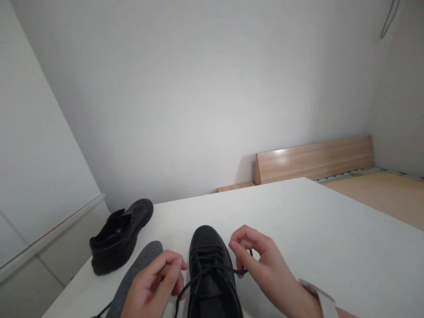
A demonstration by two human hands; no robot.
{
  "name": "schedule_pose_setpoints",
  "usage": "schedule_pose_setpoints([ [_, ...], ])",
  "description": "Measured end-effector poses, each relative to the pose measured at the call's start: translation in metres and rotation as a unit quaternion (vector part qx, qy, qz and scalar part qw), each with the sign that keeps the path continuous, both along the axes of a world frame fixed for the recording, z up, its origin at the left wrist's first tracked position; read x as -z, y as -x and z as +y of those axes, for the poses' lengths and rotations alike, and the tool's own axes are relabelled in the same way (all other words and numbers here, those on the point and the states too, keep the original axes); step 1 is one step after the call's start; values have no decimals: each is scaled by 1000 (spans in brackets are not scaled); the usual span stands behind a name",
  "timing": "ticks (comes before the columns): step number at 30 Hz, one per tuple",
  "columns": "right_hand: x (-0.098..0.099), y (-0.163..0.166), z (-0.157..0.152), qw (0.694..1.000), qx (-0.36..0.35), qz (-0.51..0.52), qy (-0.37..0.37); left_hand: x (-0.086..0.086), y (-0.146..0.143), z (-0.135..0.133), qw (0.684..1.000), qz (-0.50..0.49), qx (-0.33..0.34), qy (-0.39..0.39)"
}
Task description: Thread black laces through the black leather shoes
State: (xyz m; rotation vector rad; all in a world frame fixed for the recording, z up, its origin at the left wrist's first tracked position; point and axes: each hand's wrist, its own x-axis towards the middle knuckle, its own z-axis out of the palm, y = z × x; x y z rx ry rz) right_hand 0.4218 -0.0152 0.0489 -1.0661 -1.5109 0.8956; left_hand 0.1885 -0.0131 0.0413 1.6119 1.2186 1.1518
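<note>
Black shoe (206,238) | lace (221,266) across tongue (208,288) | right hand (265,258): grip pinching lace | left hand (154,282): beside lace, grip unclear

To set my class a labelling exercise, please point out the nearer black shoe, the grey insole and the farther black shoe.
Nearer black shoe (208,288): head view, on its tongue.
Grey insole (136,267): head view, on its flat face.
Farther black shoe (119,240): head view, on its side.

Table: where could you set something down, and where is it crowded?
Bare: the table beyond the right hand and near shoe, to the back and right edges. Crowded: the left, with far shoe, insole and left hand.
</note>
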Motion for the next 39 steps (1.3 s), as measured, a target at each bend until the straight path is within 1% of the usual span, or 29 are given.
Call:
schedule_pose_setpoints([
  [2,3,2,2,998,-13,-44,34,7,3,9,998,52,17,-18],
  [3,4,4,2,997,-15,-63,38,11,5,13,997,68,21,-22],
  [7,8,7,5,996,-3,-90,8,17,7,20,992,108,32,-52],
  [11,10,7,6,996,-3,-86,-8,12,5,17,982,149,35,-109],
  [16,14,9,4,994,5,-111,-23,3,-3,9,968,179,40,-171],
  [21,17,12,1,991,-6,-116,-62,5,-5,6,955,195,36,-220],
  [23,18,12,0,991,-7,-117,-72,6,-3,7,952,201,34,-227],
  [27,18,11,-1,993,-3,-109,-53,6,-2,8,953,201,30,-224],
  [31,16,10,0,996,-33,-73,-41,2,-4,9,958,193,28,-208],
  [34,16,10,2,996,-51,-50,-43,-2,-5,9,959,182,32,-216],
  [36,16,11,3,997,-46,-33,-50,-3,-4,9,960,170,29,-219],
  [39,15,11,3,998,-33,-21,-56,-2,-2,7,966,158,25,-204],
])
